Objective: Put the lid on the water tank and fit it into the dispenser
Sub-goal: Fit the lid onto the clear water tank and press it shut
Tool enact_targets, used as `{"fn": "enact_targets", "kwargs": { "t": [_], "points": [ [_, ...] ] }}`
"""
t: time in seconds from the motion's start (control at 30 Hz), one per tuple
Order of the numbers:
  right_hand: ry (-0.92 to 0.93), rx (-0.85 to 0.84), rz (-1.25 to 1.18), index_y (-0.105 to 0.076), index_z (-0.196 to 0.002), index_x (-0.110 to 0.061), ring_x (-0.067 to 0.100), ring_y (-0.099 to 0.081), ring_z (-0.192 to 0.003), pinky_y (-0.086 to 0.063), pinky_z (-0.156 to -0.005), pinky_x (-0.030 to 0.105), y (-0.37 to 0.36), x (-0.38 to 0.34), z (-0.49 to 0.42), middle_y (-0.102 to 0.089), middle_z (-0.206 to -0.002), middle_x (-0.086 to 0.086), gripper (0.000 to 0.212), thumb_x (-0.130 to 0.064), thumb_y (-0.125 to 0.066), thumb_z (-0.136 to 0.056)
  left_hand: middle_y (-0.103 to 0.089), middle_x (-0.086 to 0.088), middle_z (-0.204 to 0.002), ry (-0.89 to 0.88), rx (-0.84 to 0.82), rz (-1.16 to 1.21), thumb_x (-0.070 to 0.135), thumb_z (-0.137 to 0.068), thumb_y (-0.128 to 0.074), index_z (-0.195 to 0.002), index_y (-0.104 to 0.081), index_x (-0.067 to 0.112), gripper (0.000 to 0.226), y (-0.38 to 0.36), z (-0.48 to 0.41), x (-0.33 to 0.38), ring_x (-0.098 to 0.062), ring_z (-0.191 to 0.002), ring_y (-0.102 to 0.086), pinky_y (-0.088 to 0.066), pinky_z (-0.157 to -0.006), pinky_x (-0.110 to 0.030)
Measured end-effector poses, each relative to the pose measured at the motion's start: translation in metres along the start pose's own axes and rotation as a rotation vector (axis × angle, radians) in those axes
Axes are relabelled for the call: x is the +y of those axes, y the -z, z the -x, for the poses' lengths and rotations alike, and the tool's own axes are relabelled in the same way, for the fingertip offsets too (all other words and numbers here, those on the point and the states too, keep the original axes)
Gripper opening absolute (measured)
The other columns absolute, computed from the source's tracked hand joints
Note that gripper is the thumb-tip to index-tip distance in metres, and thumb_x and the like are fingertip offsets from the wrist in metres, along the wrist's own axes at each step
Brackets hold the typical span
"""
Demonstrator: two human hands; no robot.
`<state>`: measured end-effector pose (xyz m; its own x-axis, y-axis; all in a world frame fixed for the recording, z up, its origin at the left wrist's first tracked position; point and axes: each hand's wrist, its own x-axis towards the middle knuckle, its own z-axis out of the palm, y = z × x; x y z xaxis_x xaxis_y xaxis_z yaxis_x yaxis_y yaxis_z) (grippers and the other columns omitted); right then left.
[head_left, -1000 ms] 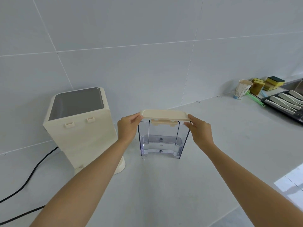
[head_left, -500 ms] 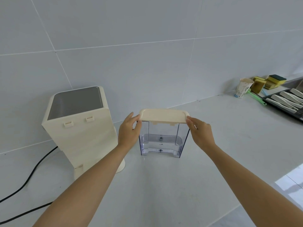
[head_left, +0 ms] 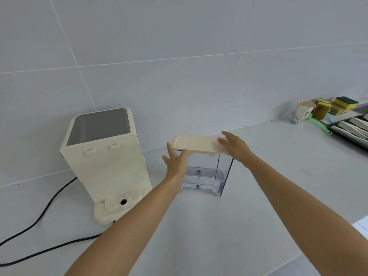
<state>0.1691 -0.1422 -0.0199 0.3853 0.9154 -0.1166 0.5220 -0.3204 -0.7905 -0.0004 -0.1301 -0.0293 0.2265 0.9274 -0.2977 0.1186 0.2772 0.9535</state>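
Note:
The clear water tank (head_left: 207,173) stands upright on the white counter, right of the cream dispenser (head_left: 107,162). The cream lid (head_left: 196,144) lies across the tank's top, seemingly level. My left hand (head_left: 176,164) is spread against the tank's left front, just under the lid's edge, with its fingers apart. My right hand (head_left: 236,146) lies flat on the lid's right end, fingers stretched out, not gripping. The dispenser's back faces me, with two clips near its top and a base socket (head_left: 123,201) with a round hole.
A black power cord (head_left: 49,202) runs left from the dispenser across the counter. At the far right stand a paper cup (head_left: 303,112), yellow sponges (head_left: 336,105), a green brush (head_left: 320,124) and a dark tray (head_left: 352,126). The tiled wall is close behind.
The lid has come down from just above the tank onto its top. Both hands have let go of its ends: the left has slid down the tank's side, the right now rests flat on top.

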Motion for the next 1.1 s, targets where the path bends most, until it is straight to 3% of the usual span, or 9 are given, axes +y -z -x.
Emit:
{"fn": "enact_targets", "kwargs": {
  "t": [0.1,0.2,0.33,0.43,0.53,0.63,0.8,0.97,1.1],
  "points": [
    [0.004,-0.011,-0.003,-0.044,-0.136,-0.013,0.026,-0.039,-0.132,-0.031,-0.109,0.034,0.0,0.0,-0.003,-0.045,-0.143,0.009,0.045,-0.027,-0.042,-0.093,0.013,-0.004,-0.156,0.029,-0.045,-0.025,0.028,-0.086,-0.046,-0.142,0.008,0.034,0.078,-0.003,-0.006,0.004,-0.02,-0.144,0.004,-0.011,-0.112,-0.046],
    [-0.014,0.013,-0.024,-0.058,-0.119,-0.016,0.025,-0.049,-0.113,-0.04,-0.085,0.024,-0.001,0.0,-0.004,-0.055,-0.115,0.005,0.033,-0.023,-0.047,-0.089,0.016,-0.007,-0.155,0.03,-0.066,-0.053,0.029,-0.085,-0.049,-0.142,0.009,0.032,0.081,-0.006,-0.013,0.005,-0.019,-0.143,0.011,-0.008,-0.113,-0.047],
    [-0.025,0.059,0.041,-0.054,-0.128,-0.012,0.026,-0.052,-0.117,-0.04,-0.087,0.025,-0.002,-0.001,-0.002,-0.057,-0.13,0.008,0.043,-0.023,-0.052,-0.086,0.022,-0.011,-0.153,0.036,-0.053,-0.111,0.029,-0.083,-0.053,-0.142,0.012,0.03,0.087,-0.007,-0.021,0.005,-0.022,-0.143,0.008,-0.011,-0.113,-0.045],
    [-0.058,0.072,0.117,-0.064,-0.101,0.0,0.022,-0.053,-0.079,-0.038,-0.068,0.027,-0.004,0.0,0.001,-0.063,-0.103,0.023,0.033,-0.024,-0.054,-0.08,0.024,-0.013,-0.152,0.027,-0.041,-0.147,0.03,-0.082,-0.056,-0.142,0.012,0.029,0.091,-0.008,-0.028,0.008,-0.026,-0.144,0.001,-0.014,-0.113,-0.045],
    [-0.068,0.031,0.166,-0.062,-0.095,0.005,0.02,-0.048,-0.073,-0.036,-0.065,0.029,-0.003,0.003,0.005,-0.056,-0.082,0.017,0.041,-0.032,-0.06,-0.078,0.021,-0.014,-0.153,-0.004,-0.042,-0.2,0.032,-0.081,-0.058,-0.142,0.01,0.027,0.092,-0.007,-0.04,0.008,-0.027,-0.144,-0.003,-0.016,-0.112,-0.042],
    [-0.051,-0.012,0.198,-0.056,-0.078,-0.009,0.02,-0.051,-0.076,-0.036,-0.059,0.025,-0.002,0.002,0.013,-0.055,-0.082,0.003,0.032,-0.04,-0.066,-0.076,0.011,-0.012,-0.155,-0.055,-0.081,-0.313,0.04,-0.079,-0.06,-0.143,0.008,0.026,0.094,-0.002,-0.055,0.006,-0.028,-0.141,-0.018,-0.022,-0.111,-0.041],
    [-0.055,-0.114,0.173,-0.036,-0.062,-0.018,0.015,-0.049,-0.049,-0.038,-0.054,0.023,-0.011,-0.003,0.026,-0.054,-0.058,0.001,0.042,-0.041,-0.068,-0.073,0.0,-0.007,-0.156,-0.118,-0.231,-0.416,0.041,-0.073,-0.067,-0.143,0.005,0.025,0.102,0.002,-0.073,0.009,-0.022,-0.139,-0.022,-0.023,-0.112,-0.036],
    [-0.077,-0.108,0.136,-0.035,-0.061,-0.015,0.017,-0.05,-0.05,-0.042,-0.058,0.026,-0.023,-0.009,0.033,-0.054,-0.057,0.004,0.043,-0.038,-0.068,-0.074,-0.01,-0.003,-0.156,-0.123,-0.327,-0.406,0.028,-0.077,-0.066,-0.144,-0.004,0.025,0.091,0.001,-0.085,0.014,-0.021,-0.139,-0.022,-0.025,-0.108,-0.034],
    [-0.08,-0.08,0.078,-0.034,-0.058,-0.013,0.024,-0.055,-0.067,-0.045,-0.064,0.031,-0.028,-0.009,0.039,-0.055,-0.073,0.011,0.04,-0.03,-0.066,-0.077,-0.018,-0.002,-0.154,-0.134,-0.371,-0.402,0.024,-0.078,-0.066,-0.144,-0.012,0.025,0.086,0.002,-0.089,0.019,-0.021,-0.138,-0.024,-0.027,-0.108,-0.034]
  ]
}}
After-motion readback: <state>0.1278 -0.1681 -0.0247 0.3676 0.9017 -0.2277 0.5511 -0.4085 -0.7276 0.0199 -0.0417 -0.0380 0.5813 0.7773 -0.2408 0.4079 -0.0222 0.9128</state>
